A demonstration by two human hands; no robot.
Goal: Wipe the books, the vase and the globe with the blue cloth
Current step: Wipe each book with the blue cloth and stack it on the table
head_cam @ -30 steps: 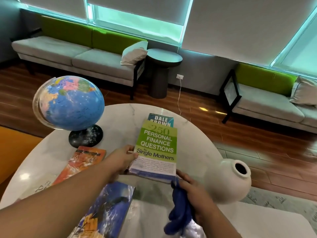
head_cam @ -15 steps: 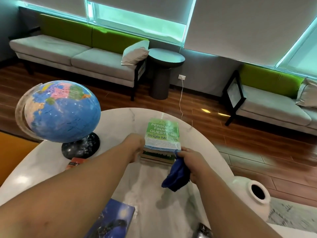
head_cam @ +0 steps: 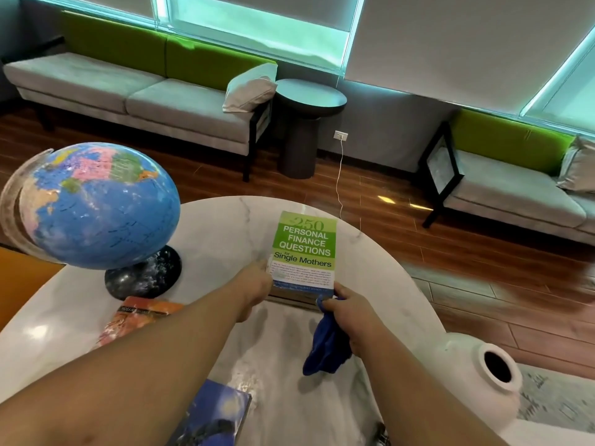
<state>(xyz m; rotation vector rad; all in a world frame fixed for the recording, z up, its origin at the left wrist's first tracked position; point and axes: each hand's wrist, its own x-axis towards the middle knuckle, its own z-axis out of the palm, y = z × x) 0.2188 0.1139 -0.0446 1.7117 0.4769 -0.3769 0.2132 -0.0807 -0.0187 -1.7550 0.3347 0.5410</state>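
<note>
A green and white book (head_cam: 304,249) lies on top of another book at the far side of the round marble table (head_cam: 222,226). My left hand (head_cam: 256,283) grips its near left corner. My right hand (head_cam: 349,309) touches its near right corner and holds the bunched blue cloth (head_cam: 325,346), which hangs below the fist. The blue globe (head_cam: 96,207) stands on its black base at the left. An orange book (head_cam: 141,315) lies in front of the globe, and a dark blue book (head_cam: 215,413) lies near me. The white vase (head_cam: 479,381) sits at the right edge.
Grey sofas with green backs (head_cam: 128,88) line the wall under the windows, with a dark round side table (head_cam: 309,101) between them. A white cable (head_cam: 339,175) hangs from a wall socket. The floor is wooden.
Both hands carried the green book away from me and set it on the book at the far side of the table. The view shifted, so the globe and vase look nearer.
</note>
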